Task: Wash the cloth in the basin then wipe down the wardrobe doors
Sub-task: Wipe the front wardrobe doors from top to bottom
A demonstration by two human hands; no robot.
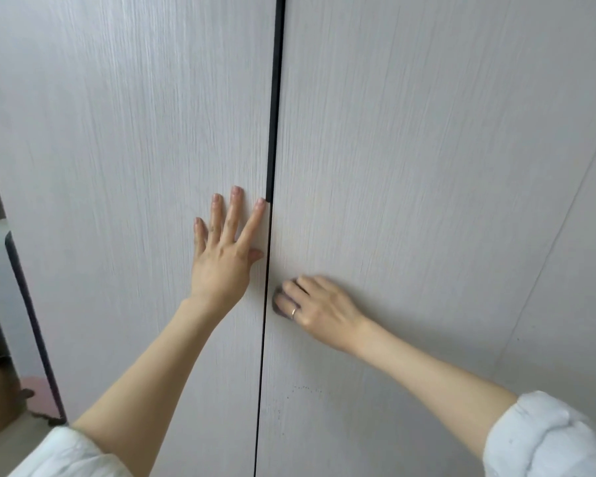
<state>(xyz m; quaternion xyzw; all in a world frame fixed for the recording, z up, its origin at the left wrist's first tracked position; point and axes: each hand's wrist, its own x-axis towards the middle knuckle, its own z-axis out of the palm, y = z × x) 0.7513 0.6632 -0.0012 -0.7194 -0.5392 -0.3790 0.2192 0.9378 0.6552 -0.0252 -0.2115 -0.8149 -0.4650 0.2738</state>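
Head view: left hand [225, 249] flat, fingers spread, braced on left door [117, 201] beside the seam [270, 235]. Right hand [319, 304] curls over the cloth [276, 304], pressing it to right door [410, 201] just beside the seam. Judgement: wiping underway; keep even pressure, stroke with the grain, cover specks [303, 389] below.

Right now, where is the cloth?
In the head view the cloth is bunched under the right hand, pressed on the right wardrobe door just right of the gap between the doors, below the flat left hand.
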